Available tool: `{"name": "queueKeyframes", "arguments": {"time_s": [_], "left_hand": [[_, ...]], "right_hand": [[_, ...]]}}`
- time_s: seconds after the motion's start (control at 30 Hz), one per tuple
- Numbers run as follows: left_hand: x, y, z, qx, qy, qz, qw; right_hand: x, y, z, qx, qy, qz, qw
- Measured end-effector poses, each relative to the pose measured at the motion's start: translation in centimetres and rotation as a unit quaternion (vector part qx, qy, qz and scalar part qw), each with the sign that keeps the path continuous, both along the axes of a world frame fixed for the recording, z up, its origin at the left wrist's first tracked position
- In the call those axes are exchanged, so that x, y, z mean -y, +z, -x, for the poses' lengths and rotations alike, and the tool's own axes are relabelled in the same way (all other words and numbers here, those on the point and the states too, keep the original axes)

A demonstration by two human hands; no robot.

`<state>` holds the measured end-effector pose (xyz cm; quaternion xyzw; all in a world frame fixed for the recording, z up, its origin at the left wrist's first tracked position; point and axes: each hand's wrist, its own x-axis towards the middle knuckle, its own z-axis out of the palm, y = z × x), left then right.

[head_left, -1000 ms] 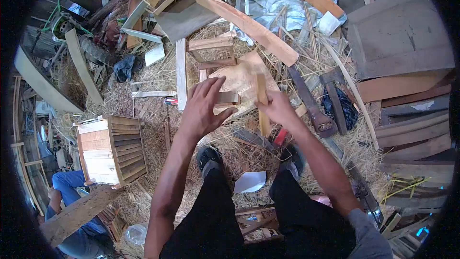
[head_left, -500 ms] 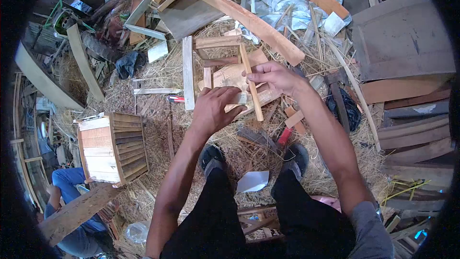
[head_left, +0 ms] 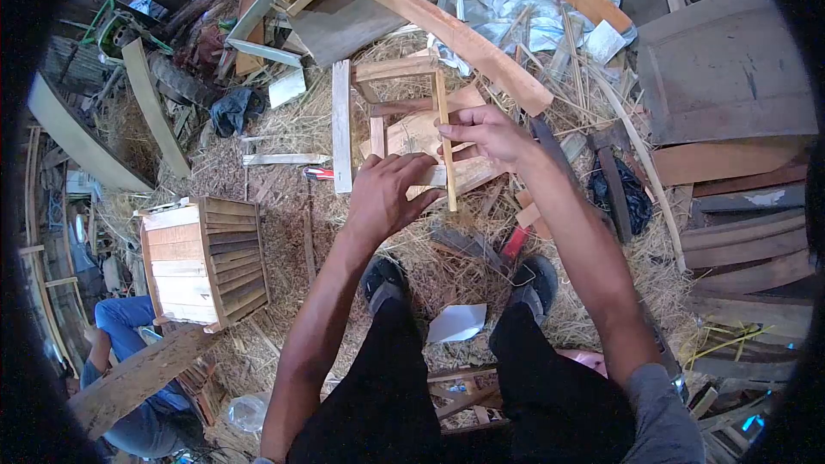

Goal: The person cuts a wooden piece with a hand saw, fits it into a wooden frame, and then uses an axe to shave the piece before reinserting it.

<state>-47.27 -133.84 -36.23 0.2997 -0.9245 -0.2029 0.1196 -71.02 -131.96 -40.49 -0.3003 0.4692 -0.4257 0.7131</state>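
In front of me is a small wooden frame (head_left: 341,133), with a pale upright slat on its left and a rail across its far end. My left hand (head_left: 387,193) is closed over the near rail (head_left: 436,176) of this frame, thumb on the near side. A thin wooden strip (head_left: 446,150) lies along the frame's right side, its near end sticking out past the rail. My right hand (head_left: 491,137) pinches that strip near its middle between thumb and fingers. Under the frame is a light wooden board (head_left: 412,135), partly hidden by my hands.
A slatted wooden crate (head_left: 202,265) stands to the left, near a person in blue jeans (head_left: 129,326). By my right foot lies a tool with a red handle (head_left: 516,242). A long curved plank (head_left: 460,39) lies beyond the frame; straw covers the ground.
The strip has swung from a slant to nearly in line with the frame's right side, its near end shifting left. My right hand has turned slightly with it; my left hand keeps its hold.
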Motion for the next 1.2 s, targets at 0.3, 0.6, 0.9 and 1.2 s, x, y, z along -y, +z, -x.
{"name": "queueKeyframes", "arguments": {"time_s": [0.3, 0.6, 0.9, 1.2], "left_hand": [[-0.4, 0.1, 0.3, 0.010, 0.009, -0.013, 1.000], [-0.3, -0.5, 0.6, -0.013, 0.019, 0.009, 1.000], [-0.2, -0.2, 0.6, -0.021, 0.008, 0.003, 1.000], [-0.9, 0.5, 0.9, -0.011, -0.015, -0.034, 0.999]], "right_hand": [[0.2, -0.5, -0.2, 0.018, -0.025, -0.002, 1.000], [0.7, 0.0, 0.2, 0.020, -0.011, -0.002, 1.000], [-2.9, -1.9, 1.8, -0.103, -0.020, -0.031, 0.994], [-9.8, -9.5, -1.6, -0.538, -0.066, 0.016, 0.840]]}}
